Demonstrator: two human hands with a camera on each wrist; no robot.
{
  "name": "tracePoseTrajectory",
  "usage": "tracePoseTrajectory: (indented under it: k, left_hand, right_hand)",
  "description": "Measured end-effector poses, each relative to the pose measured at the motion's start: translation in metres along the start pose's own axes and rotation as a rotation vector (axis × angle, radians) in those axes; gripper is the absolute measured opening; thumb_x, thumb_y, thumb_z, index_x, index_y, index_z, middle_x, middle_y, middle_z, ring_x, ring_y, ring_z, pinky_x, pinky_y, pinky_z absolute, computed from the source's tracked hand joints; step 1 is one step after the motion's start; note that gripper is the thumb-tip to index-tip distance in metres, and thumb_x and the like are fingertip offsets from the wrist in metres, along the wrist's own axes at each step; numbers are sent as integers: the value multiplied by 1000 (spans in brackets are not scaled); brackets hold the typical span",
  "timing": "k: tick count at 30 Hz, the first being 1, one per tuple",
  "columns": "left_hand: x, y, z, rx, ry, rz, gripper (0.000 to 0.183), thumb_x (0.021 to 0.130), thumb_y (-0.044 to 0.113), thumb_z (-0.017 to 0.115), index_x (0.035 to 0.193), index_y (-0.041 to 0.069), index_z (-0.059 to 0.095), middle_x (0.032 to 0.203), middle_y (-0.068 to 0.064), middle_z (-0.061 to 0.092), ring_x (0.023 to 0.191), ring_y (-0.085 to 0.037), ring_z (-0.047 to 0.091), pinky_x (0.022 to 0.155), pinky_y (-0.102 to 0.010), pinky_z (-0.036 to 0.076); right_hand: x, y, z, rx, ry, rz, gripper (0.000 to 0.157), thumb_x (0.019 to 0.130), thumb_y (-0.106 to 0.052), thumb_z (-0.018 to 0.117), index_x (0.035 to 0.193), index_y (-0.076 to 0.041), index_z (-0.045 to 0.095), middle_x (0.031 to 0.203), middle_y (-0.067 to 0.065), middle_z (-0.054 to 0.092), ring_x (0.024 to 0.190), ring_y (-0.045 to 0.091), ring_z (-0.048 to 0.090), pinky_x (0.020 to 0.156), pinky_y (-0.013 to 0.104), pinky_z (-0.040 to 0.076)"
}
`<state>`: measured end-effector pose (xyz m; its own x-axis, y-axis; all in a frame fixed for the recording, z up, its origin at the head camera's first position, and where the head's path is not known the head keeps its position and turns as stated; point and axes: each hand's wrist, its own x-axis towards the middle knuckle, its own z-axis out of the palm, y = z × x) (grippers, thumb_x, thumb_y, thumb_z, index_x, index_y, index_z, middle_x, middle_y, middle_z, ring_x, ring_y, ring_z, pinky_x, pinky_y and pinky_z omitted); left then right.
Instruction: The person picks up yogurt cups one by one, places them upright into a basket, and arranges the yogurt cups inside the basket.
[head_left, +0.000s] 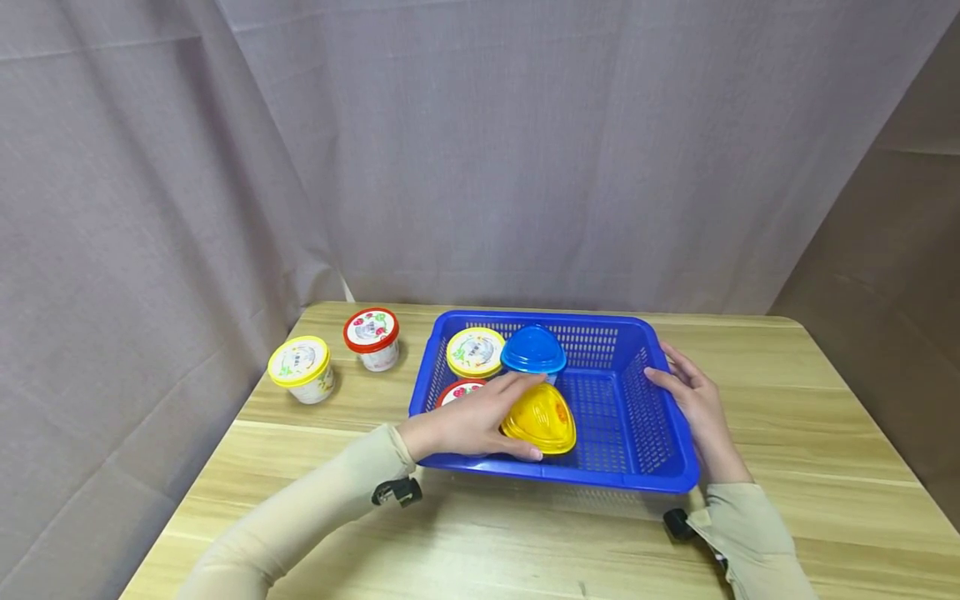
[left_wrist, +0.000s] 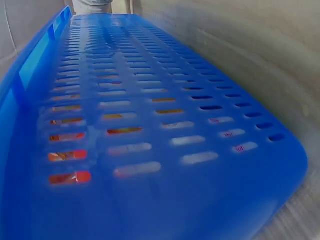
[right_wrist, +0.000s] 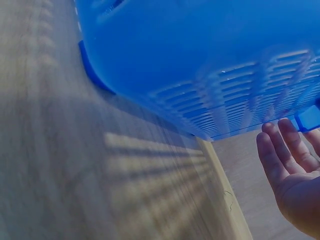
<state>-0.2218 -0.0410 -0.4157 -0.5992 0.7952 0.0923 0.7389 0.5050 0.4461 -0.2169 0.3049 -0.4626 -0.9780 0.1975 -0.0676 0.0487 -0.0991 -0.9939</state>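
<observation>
A blue plastic basket (head_left: pixel 570 473) with slotted walls stands on the table. My left hand (head_left: pixel 476 421) reaches over its near left side and grips a container with a yellow three-cornered lid (head_left: pixel 546 421), thumb on the near side and fingers across the far side. Beside that hand, partly hidden by it, is a red-lidded round tub (head_left: pixel 459 389). Behind sit a yellow-lidded round tub (head_left: pixel 476 352) and a container with a blue three-cornered lid (head_left: pixel 534 350). My right hand (head_left: pixel 697 400) holds the basket's right rim, thumb over the edge and fingers outside.
Left of the basket, on the wooden table (head_left: pixel 810 417), stand a red-lidded tub (head_left: pixel 372 337) and another yellow-lidded tub (head_left: pixel 302 369). A grey curtain (head_left: pixel 525 167) hangs behind the table. In the left wrist view the basket's slotted wall (left_wrist: pixel 200 195) fills most of the picture.
</observation>
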Motion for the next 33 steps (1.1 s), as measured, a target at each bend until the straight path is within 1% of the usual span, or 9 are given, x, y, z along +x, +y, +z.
tracePoseTrajectory:
  k: [5,12,19,28,33]
  left_hand:
    - [1,-2,-1,24,23,-2,103,83,64,72,161,16,24,155,-6,37,139,-20,42,114,-37,36]
    - [1,-6,-1,50,37,2,100,86,60,72,160,14,25,154,-7,39,138,-20,43,113,-36,37]
    - [2,-9,-4,48,42,4,99,86,58,72,160,11,26,155,-7,38,140,-20,41,116,-34,33]
    - [0,-8,-5,38,39,1,97,87,58,72,160,12,27,155,-7,39,140,-20,41,115,-34,33]
    - [-2,-8,-7,52,47,3,96,87,59,71,159,14,29,156,-7,39,140,-20,41,115,-34,35]
  right_hand:
    - [0,0,0,-6,4,-9,76,91,-22,77,156,-15,39,103,-18,68,81,6,69,67,25,59]
    - [0,0,1,3,-5,-13,76,92,-21,76,157,-14,38,105,-16,67,82,6,70,67,26,59]
    - [0,0,1,28,-17,-12,76,93,-20,75,157,-14,37,108,-14,66,83,7,70,68,27,59]
    - [-1,-1,0,34,-15,-6,75,92,-20,76,157,-16,37,109,-14,65,83,7,70,68,27,59]
    - [-1,-1,1,29,-16,-8,75,92,-20,76,157,-16,38,109,-14,65,83,7,70,68,27,59]
